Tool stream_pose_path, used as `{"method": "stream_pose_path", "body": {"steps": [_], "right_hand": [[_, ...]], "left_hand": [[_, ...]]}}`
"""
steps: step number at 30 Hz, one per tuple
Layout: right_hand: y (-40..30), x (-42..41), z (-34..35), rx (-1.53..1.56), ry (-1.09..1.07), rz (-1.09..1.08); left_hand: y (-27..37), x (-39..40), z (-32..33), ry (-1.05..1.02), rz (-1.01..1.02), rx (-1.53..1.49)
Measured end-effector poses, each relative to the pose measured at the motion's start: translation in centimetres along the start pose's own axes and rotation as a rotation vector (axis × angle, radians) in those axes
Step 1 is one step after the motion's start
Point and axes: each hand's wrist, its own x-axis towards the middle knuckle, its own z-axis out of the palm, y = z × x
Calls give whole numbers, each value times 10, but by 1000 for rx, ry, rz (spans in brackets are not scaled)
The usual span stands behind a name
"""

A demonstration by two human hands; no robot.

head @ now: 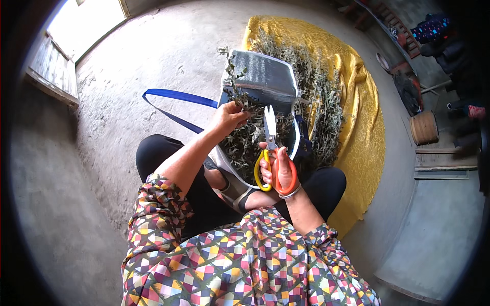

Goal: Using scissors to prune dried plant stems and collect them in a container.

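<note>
My left hand [231, 119] pinches a dried leafy plant stem [232, 72], which rises from the fingers above a foil-lined bag [264, 72]. In my right hand [281, 170] is a pair of scissors [270, 128] with one yellow and one orange handle loop; the blades point away from me and stand slightly apart. Dried leaves and cut pieces [245, 147] lie in the bag between my knees. The bag's silvery flap is folded back, and a blue strap [180, 96] loops out to the left.
Beyond and right of the bag, a heap of long dried plants [325, 111] lies on a yellow patterned cloth [367, 160] on the concrete floor. A spool-like round object [424, 127] and a dark bag [406, 91] stand farther right. A wooden door panel [53, 69] is at upper left.
</note>
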Motion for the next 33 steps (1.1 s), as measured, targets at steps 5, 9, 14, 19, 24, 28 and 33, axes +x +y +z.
{"method": "stream_pose_path", "body": {"steps": [5,9,14,19,24,28,33], "right_hand": [[-7,1,13,31,-105,92],[-5,3,14,60,-98,133],[-6,4,17,60,-103,136],[-8,4,17,66,-104,132],[-10,3,18,71,-108,141],[-9,2,19,83,-108,148],[-9,3,20,80,-90,152]], "left_hand": [[-2,-2,8,-163,92,-56],[2,-6,9,-210,172,-111],[-1,-6,7,-232,184,-49],[3,-7,10,-249,149,-92],[1,-7,9,-217,111,-11],[3,-8,11,-197,104,-58],[2,-9,11,-219,121,-5]]}}
